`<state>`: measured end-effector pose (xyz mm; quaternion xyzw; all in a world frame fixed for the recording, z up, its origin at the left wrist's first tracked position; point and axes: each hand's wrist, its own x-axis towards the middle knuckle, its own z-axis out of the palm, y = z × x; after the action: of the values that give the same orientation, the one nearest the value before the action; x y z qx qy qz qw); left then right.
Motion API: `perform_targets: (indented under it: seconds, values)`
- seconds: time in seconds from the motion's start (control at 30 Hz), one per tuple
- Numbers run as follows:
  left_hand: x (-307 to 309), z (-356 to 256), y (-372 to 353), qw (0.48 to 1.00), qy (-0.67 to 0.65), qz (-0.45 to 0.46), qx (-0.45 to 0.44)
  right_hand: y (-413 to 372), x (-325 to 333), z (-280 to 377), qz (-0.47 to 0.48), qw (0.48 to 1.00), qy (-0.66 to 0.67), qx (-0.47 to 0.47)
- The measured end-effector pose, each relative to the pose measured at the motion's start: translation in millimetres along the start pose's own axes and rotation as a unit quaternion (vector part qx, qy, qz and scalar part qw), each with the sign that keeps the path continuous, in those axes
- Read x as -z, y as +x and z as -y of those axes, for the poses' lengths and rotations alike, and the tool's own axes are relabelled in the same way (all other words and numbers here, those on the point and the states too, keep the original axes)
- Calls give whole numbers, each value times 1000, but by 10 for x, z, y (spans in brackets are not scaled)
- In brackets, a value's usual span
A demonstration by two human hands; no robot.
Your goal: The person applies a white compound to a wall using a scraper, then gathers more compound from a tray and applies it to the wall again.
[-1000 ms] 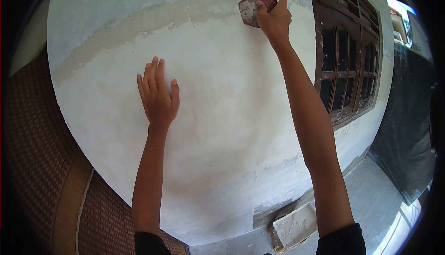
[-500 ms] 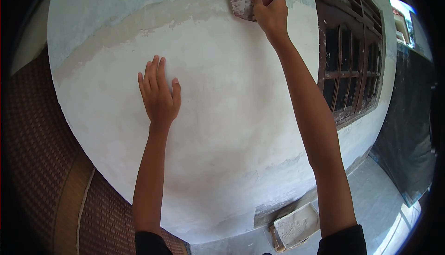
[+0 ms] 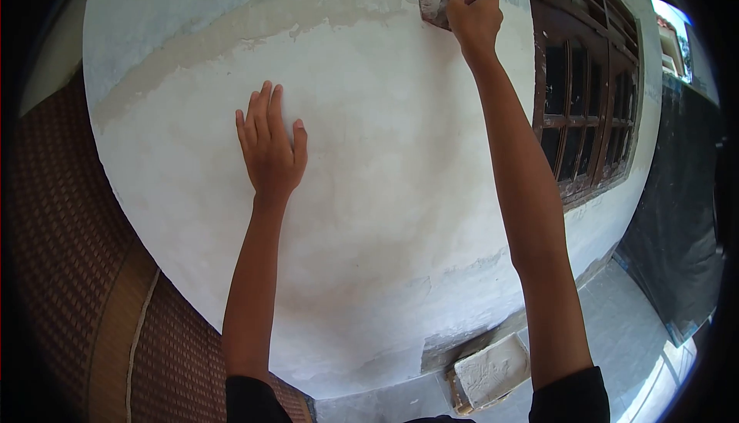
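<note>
My right hand (image 3: 476,19) grips a dark red, plaster-smeared scraper (image 3: 440,3) against the upper part of the wall (image 3: 362,161), thumb on its near face. A grey-beige band of plaster (image 3: 254,24) runs across the wall, its right end reaching the scraper. Lower and to the left, my left hand (image 3: 272,146) lies on the white surface with its fingers stretched out and nothing in it.
A brown wooden window (image 3: 585,92) is set into the wall at the right. On the grey floor (image 3: 385,402) below stands a tray of pale plaster (image 3: 493,371). Woven brown matting (image 3: 61,246) lines the left, and dark sheeting (image 3: 673,192) hangs far right.
The scraper in my right hand has moved to the right along the wall, towards the window. My left hand shows slightly further right, its fingers spread a little differently.
</note>
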<state>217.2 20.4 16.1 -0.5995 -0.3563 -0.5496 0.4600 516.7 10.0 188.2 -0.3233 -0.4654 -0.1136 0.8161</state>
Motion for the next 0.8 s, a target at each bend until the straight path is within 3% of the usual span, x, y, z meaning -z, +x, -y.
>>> perform_targets:
  seconds: [0.07,0.2,0.27,0.3,0.33,0.43,0.5,0.6,0.63,0.7,0.8]
  values:
    - [-3,2,4,1000,-2,-1,0,-40,-78,72,14,998,53,-4]
    - [-7,-1,6,1000,-1,2,-4,-224,-221,184,92,994,38,51]
    - [-7,18,24,1000,2,1,-4,-176,-248,126,106,992,-53,45]
    - [-9,14,24,1000,-1,1,-4,-124,-222,55,95,995,6,-3]
    - [-4,11,9,1000,-3,2,-2,-28,-170,-50,49,997,-53,26]
    - [-7,-3,5,1000,-4,3,5,-86,-114,73,-6,999,36,-10]
    - [-10,2,27,1000,-2,0,2,-231,-190,272,54,997,51,20]
    - [-7,11,10,1000,-3,6,0,-282,-376,274,97,985,-72,121]
    - [-5,17,5,1000,-4,6,-1,-243,-360,219,97,985,-74,119]
    - [3,6,0,1000,-7,8,-1,-165,-233,261,87,995,-17,-45]
    - [7,12,13,1000,-7,1,2,-56,-174,190,-4,999,41,-23]
